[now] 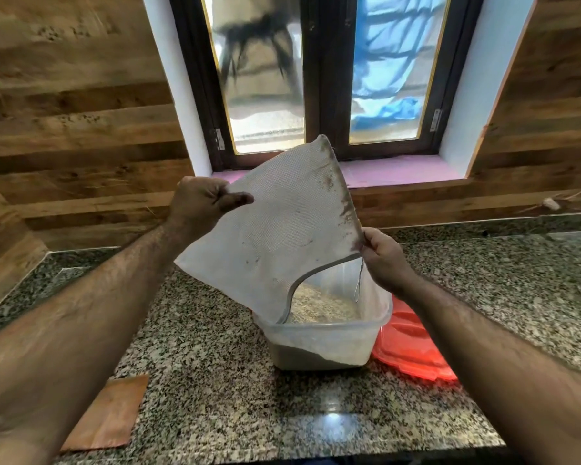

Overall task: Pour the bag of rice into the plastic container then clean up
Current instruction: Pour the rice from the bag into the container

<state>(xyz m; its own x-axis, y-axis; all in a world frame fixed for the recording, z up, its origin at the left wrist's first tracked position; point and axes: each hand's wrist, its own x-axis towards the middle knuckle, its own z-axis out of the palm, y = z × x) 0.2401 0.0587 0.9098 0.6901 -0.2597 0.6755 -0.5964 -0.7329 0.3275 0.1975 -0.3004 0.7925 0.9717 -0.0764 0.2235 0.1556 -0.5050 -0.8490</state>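
The left hand (203, 199) is closed in a pinch on the upper corner of the white mesh bag (282, 223), and the right hand (384, 260) pinches the corner beside the zipper mouth, so both hands hold the bag in the air. The bag hangs flat and looks almost empty (only the cloth itself seems to remain). Its long axis runs from about 11 o'clock at the left hand down to 5 o'clock, where the open zipper edge dips inside the plastic container (322, 344). The container stands on the granite counter (215, 380) directly under the bag's mouth, and rice (319, 303) lies heaped inside it. From the grips, the container is at 6 o'clock, and the right hand is the nearer one to it. The red lid (413, 347) lies touching the container at its 3 o'clock side. I judge the pouring almost finished; what remains is to shake out the bag and close the container. No brand or writing can be read.
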